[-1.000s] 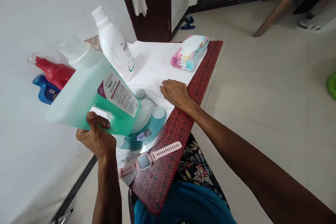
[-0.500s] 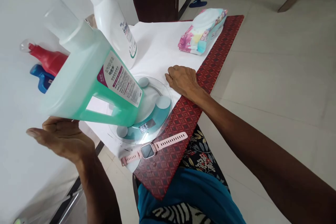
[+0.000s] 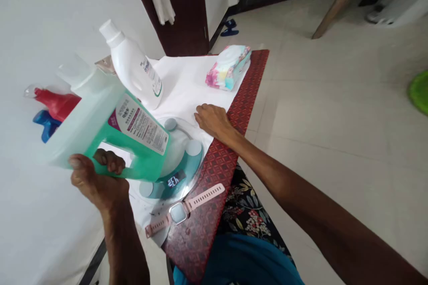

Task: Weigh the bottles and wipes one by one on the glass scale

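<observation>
My left hand (image 3: 103,171) is closed around the handle of a large translucent bottle of green liquid (image 3: 147,160), fingers passing through the handle opening. The bottle has a white and purple label, and its base is at a round glass scale (image 3: 192,164) with a lit display. I cannot tell whether the bottle's full weight is on it. My right hand (image 3: 212,120) rests with curled fingers on the white sheet (image 3: 187,75) by the table's edge, just beyond the scale. Near the scale's front lies a pink-strapped smartwatch (image 3: 178,212).
Behind the green bottle stands a white detergent bottle (image 3: 137,69). A red bottle (image 3: 56,102) and a blue one (image 3: 46,124) show at the left wall. A colourful soft pack (image 3: 229,67) lies at the table's far end. The patterned red table edge (image 3: 249,84) borders the tiled floor.
My left hand has gone from open beneath the bottle's handle to closed around it. My right hand stays on the sheet. The view has shifted, showing more of the room.
</observation>
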Demonstrator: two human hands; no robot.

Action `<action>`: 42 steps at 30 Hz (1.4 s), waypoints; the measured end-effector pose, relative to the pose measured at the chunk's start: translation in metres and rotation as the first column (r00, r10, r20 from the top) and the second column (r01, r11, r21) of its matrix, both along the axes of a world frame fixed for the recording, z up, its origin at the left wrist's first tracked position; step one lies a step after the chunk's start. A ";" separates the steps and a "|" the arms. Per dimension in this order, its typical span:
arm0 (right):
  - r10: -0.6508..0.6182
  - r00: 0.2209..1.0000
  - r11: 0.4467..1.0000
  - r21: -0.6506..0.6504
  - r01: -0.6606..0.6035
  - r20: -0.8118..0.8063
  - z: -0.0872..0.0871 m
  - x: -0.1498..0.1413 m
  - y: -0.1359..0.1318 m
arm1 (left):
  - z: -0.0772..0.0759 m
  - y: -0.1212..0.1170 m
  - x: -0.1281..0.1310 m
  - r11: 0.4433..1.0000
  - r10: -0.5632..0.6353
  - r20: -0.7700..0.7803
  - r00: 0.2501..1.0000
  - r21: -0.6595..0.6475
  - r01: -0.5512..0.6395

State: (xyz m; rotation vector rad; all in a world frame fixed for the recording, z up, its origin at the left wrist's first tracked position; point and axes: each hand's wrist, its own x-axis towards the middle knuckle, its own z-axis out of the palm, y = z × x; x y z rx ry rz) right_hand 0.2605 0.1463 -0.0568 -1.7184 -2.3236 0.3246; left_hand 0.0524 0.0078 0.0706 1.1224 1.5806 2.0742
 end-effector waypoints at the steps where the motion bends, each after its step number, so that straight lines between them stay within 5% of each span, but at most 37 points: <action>1: 0.009 1.000 1.000 -0.004 -0.009 -0.007 0.001 0.000 0.000 | 0.004 0.004 0.002 1.000 0.002 0.018 1.000 0.027 -0.002; 6: 0.026 0.999 1.000 0.001 -0.026 -0.043 0.002 0.003 0.002 | 0.034 0.038 0.021 0.975 -0.070 0.009 0.998 0.211 0.066; 11: 0.041 0.996 0.999 0.012 -0.040 -0.077 -0.003 0.003 0.004 | 0.049 0.106 0.056 0.929 -0.212 -0.076 0.974 0.295 0.225; 19: 0.050 0.996 0.998 0.038 -0.047 -0.075 -0.010 0.002 0.007 | 0.029 0.241 0.118 0.952 -0.202 -0.056 0.978 0.222 0.209; 24: 0.048 0.996 0.999 0.026 -0.046 -0.078 -0.010 0.004 0.006 | 0.005 0.285 0.149 0.958 -0.248 0.072 0.966 0.166 0.234; 30: 0.056 0.995 0.998 -0.002 -0.056 -0.079 -0.008 0.005 0.008 | -0.031 0.296 0.165 0.963 -0.255 0.107 0.961 0.112 0.243; 35: 0.057 0.996 0.998 -0.026 -0.059 -0.075 -0.006 0.003 0.007 | -0.040 0.279 0.163 0.942 -0.331 -0.084 0.940 0.025 0.334; 39: 0.022 0.999 1.000 -0.007 -0.022 -0.026 -0.003 0.002 0.005 | -0.038 0.257 0.130 0.942 -0.336 -0.305 0.891 -0.081 0.327; 42: 0.033 0.999 0.999 0.016 -0.033 0.007 -0.002 0.002 0.002 | -0.037 0.226 0.078 0.972 -0.229 -0.413 0.881 -0.056 0.227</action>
